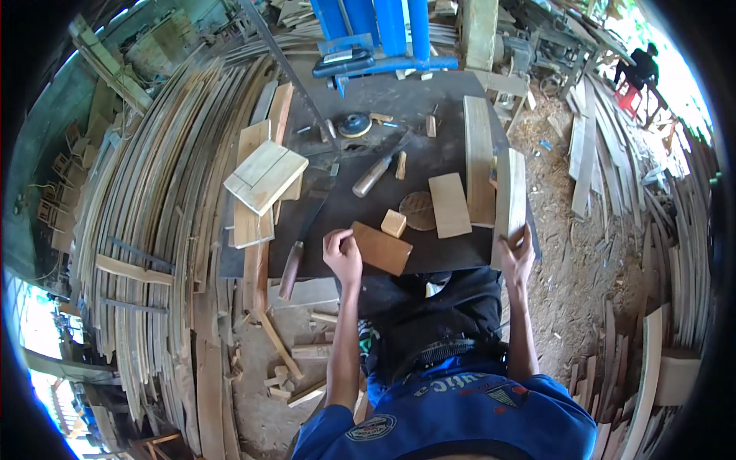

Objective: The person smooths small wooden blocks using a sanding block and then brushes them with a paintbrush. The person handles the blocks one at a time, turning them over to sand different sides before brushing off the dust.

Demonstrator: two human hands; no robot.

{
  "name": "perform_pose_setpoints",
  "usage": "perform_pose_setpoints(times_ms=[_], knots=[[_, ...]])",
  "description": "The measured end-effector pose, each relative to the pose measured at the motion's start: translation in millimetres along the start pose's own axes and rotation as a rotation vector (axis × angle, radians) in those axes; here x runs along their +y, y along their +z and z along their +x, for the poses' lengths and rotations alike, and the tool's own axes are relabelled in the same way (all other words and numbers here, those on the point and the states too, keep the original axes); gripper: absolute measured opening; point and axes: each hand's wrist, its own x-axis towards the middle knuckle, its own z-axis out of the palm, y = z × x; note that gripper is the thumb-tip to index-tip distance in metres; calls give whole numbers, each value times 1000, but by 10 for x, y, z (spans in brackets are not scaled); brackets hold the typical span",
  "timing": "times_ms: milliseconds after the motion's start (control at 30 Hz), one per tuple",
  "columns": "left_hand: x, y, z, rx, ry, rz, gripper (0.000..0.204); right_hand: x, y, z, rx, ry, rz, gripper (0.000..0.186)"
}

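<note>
At the right edge of the dark workbench, my right hand [517, 254] grips the near end of a pale wooden board [511, 192]. My left hand [343, 254] is curled closed at the left side of a reddish-brown wooden rectangle [381, 248]; what its fingers hold, if anything, is hidden. A small wooden block [393, 223] rests by that rectangle's far edge. Beyond it lie a round wooden disc [418, 211] and a light rectangular wooden piece [450, 205]. Left of my left hand lies a long blade with a wooden handle [291, 271].
Stacked wooden pieces [266, 176] occupy the bench's left side, near an upright metal blade [295, 77]. A wooden-handled tool [372, 178] and a round black disc [354, 125] lie farther back. Long planks [161, 230] lie at left; a person [640, 73] sits far right.
</note>
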Motion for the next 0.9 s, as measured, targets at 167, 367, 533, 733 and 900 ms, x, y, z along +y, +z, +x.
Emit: perform_pose_setpoints(times_ms=[167, 367, 533, 733, 900], knots=[[37, -23, 10, -115, 143, 195, 18, -750, -113, 22, -215, -17, 93, 63], [348, 25, -73, -271, 131, 659, 32, -886, 275, 57, -298, 38, 349, 57], [399, 22, -168, -246, 118, 562, 31, -922, 281, -32, -317, -299, -341, 69], [375, -57, -154, -266, 273, 382, 25, -1051, 467, -114, -448, -469, -537, 73], [510, -81, -49, -479, 391, 365, 25, -1036, 743, -180, -478, -566, -526, 75]])
